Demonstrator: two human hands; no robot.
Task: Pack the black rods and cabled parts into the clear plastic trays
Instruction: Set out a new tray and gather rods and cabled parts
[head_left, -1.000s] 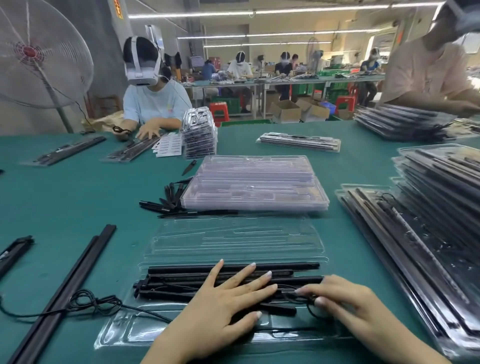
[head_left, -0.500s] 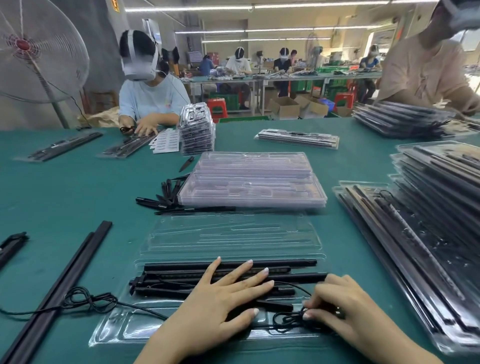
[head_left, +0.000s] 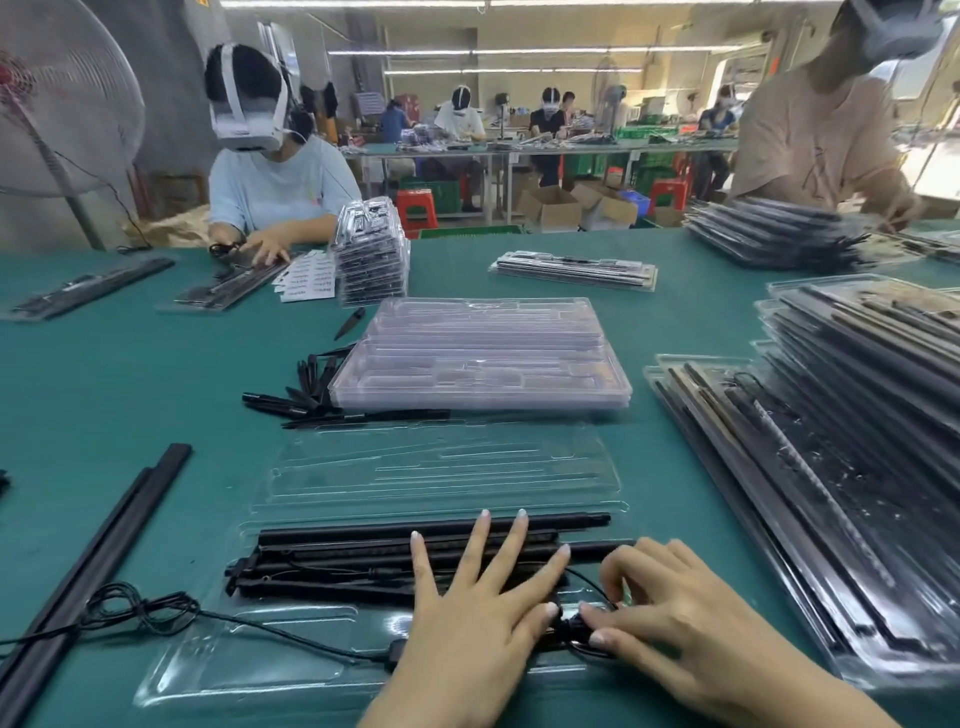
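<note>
While left hand presses flat, black rods lie left-right in tray

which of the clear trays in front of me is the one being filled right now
The open tray nearest you, under both hands: it alone holds black rods. The stack of empty trays behind it holds nothing.

Clear glossy plastic, matt black parts, green cloth-like table.
Open tray: thin transparent plastic, shiny, moulded ridges catching light. Black rods in it: matt, smooth. Cable: thin black, dull sheen. Table cover: matt green, looks like felt or fabric. Stack of empty trays: clear, glossy, slightly milky where layered. Cardboard boxes beyond: plain brown.
</note>
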